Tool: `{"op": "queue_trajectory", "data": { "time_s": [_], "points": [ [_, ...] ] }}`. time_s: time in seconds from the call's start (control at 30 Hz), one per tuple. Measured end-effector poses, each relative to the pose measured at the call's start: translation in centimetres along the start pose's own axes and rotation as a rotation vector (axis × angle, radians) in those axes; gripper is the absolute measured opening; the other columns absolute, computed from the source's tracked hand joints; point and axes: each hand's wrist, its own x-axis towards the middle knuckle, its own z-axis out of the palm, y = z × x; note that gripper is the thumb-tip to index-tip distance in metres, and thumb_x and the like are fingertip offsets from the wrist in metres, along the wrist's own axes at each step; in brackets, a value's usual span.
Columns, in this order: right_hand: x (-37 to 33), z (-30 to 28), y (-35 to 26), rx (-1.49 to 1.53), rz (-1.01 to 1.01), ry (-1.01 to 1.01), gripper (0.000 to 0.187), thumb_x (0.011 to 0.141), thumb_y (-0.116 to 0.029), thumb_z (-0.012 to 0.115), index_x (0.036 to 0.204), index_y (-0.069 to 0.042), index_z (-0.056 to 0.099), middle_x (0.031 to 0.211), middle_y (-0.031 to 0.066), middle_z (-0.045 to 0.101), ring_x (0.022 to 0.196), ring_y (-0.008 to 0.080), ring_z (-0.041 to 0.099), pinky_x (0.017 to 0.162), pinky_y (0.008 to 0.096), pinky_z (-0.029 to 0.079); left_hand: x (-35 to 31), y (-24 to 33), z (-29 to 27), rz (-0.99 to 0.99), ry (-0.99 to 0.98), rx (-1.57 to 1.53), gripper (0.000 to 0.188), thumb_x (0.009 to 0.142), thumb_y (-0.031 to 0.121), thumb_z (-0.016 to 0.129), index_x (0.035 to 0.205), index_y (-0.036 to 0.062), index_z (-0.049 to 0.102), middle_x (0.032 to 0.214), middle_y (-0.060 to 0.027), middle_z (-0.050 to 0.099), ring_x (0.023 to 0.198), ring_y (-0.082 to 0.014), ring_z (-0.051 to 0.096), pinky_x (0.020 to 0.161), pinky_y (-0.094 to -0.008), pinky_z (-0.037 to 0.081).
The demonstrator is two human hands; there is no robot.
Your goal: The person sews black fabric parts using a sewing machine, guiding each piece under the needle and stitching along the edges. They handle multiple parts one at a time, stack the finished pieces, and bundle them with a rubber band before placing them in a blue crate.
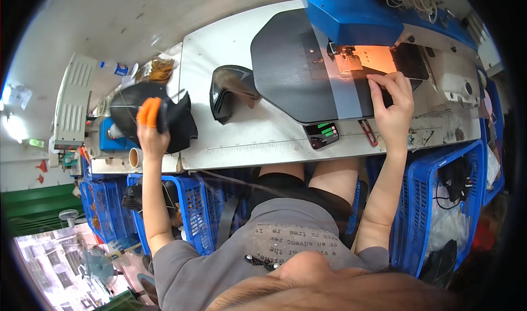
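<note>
At the table's left end, my left hand is closed on a black molded piece of sheet material, with orange covers on some fingertips. More black material bulges beyond those fingers; I cannot tell whether it is the same piece. My right hand is over the right side of the black work plate, just in front of the lit needle area of a blue and white sewing machine. Its thumb and index finger come together, but what they pinch, if anything, is too small to make out.
A stack of curved black pieces stands left of the plate. A phone and red thread snips lie near the front edge. Blue crates flank my legs. A bottle lies at the far left.
</note>
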Motion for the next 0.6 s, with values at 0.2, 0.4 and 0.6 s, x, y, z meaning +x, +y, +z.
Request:
{"op": "queue_trajectory", "data": {
  "time_s": [0.2,0.4,0.6],
  "points": [
    [-0.1,0.0,0.1,-0.012,0.009,-0.011,0.010,0.077,-0.003,0.068,0.086,-0.004,0.070,0.077,0.0049,0.056,0.075,0.0214,0.053,0.070,0.0326,0.042,-0.8,3.4,1.0,-0.057,-0.115,-0.170,0.067,0.078,0.042,0.071,0.130,0.0046,0.053,0.132,-0.0167,0.052,0.126,-0.0345,0.047,0.107,-0.0480,0.032],
    [0.1,-0.2,0.1,0.003,0.006,-0.016,0.009,0.077,-0.003,0.068,0.086,-0.004,0.070,0.077,0.0049,0.056,0.076,0.0213,0.053,0.070,0.0327,0.042,6.8,8.6,4.6,0.016,-0.261,-0.279,0.041,0.083,0.017,0.068,0.121,0.0048,0.060,0.122,-0.0175,0.059,0.111,-0.0322,0.056,0.095,-0.0377,0.043],
    [0.0,0.0,0.1,0.006,-0.004,-0.007,0.008,0.078,-0.003,0.068,0.086,-0.005,0.070,0.077,0.0049,0.057,0.077,0.0218,0.053,0.071,0.0331,0.042,8.5,8.4,6.7,-0.112,-0.363,-0.420,0.017,0.080,0.012,0.073,0.090,-0.0015,0.071,0.079,-0.0129,0.070,0.066,-0.0208,0.065,0.066,-0.0299,0.050]
  ]
}}
